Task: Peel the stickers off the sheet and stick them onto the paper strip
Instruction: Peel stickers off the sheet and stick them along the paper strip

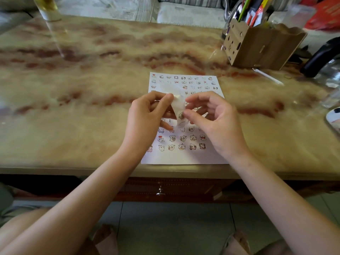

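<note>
A white sticker sheet (184, 155) with rows of small cartoon animal stickers lies flat on the marble table (82, 85), near its front edge. Above the sheet's middle, my left hand (147, 118) holds a curled white paper strip (179, 105) between thumb and fingers. My right hand (217, 118) is just right of the strip, its thumb and forefinger tips pinching at a small sticker (181, 115) on the strip's lower part. Both hands hide the sheet's middle rows.
A cardboard pen holder (261, 46) full of pens stands at the back right. Beside it lie a black object (320, 56), clear plastic wrap (331, 76) and a thin clear stick (268, 76). A bottle (47, 8) stands at the back left.
</note>
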`<state>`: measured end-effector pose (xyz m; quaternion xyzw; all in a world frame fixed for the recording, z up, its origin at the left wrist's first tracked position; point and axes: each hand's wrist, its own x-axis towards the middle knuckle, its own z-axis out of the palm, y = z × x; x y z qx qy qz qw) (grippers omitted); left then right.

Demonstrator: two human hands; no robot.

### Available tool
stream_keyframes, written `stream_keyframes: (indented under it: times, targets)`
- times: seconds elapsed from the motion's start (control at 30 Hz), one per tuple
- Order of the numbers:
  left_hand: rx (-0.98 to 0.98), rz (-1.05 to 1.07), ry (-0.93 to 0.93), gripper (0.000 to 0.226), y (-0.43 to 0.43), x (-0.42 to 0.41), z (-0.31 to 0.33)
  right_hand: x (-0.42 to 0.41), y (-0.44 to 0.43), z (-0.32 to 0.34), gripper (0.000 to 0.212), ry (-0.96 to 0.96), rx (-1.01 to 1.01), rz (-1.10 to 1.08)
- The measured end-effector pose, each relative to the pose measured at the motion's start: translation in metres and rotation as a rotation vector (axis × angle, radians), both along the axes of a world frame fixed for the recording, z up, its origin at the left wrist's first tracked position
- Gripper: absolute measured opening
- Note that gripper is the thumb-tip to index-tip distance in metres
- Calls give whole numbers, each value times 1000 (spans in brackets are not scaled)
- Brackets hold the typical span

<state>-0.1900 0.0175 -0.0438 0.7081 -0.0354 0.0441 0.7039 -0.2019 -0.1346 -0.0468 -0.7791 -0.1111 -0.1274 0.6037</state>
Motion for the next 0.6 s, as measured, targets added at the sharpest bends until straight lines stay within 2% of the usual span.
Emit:
stream_keyframes:
  times: [0.17, 0.37, 0.6]
  targets:
    - [-15, -38, 26, 22, -1, 0, 1, 3, -2, -1, 15, -36, -51, -43]
    - [110, -83, 0, 9, -1, -1, -2, 5, -6, 0, 15, -21, -20, -59]
    - [91, -80, -24, 8, -2, -1, -3, 4, -6, -1, 9, -9, -43, -47]
